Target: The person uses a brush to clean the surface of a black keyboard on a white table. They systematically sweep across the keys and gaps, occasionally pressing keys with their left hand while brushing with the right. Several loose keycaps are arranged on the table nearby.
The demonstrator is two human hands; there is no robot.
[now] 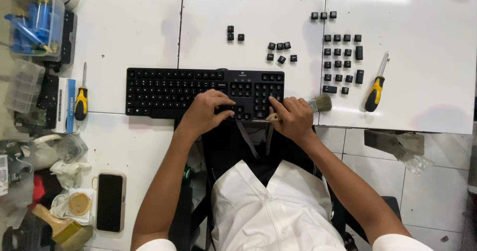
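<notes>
**Both hands at the right end of a black keyboard, a small brush held in one**

A black keyboard (198, 92) lies across the middle of the frame on the white worktop (422, 107), its front edge near the person's lap; it looks stiff, flat and light enough to shift with one hand, best steadied by pressing on its frame rather than on the keys, which look as if they could snap off if levered. The left hand (204, 113) rests on the keyboard just left of the number pad, fingers curled with the tips pressed down on the keys, holding nothing that shows; the forearm runs down toward the lower left of the frame. The right hand (294, 116) sits at the keyboard's lower right corner, closed around the handle of a small brush (320, 103) whose pale bristles stick out to the right past the knuckles; the index finger stretches up onto the number pad; the wrist is bent inward, the forearm running down to the lower right.

Loose black keycaps (340, 57) lie in rows and small clusters in the upper right, well apart from the hands; they are tiny, light and easy to scatter. A yellow-handled screwdriver (375, 89) lies right of them; a second screwdriver (81, 99) lies left of the keyboard; a dark phone (110, 202) sits in the lower left.
</notes>
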